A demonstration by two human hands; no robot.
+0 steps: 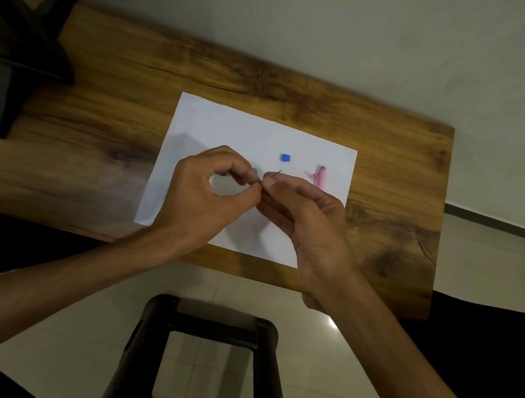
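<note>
Both my hands meet above a white sheet of paper [218, 122] on the wooden table [109, 69]. My right hand [302, 219] pinches a thin dark needle [277, 173] whose tip points up and away. My left hand [206, 196] pinches something very fine between thumb and forefinger right at the needle; it is too small to make out. A small grey thing [254, 171] peeks out behind my left fingers.
A small blue piece [285, 157] and a pink tube-like item [320, 177] lie on the paper's right part. A dark stand [22, 30] occupies the table's left end. A black stool [209, 363] stands on the tiled floor below the table's near edge.
</note>
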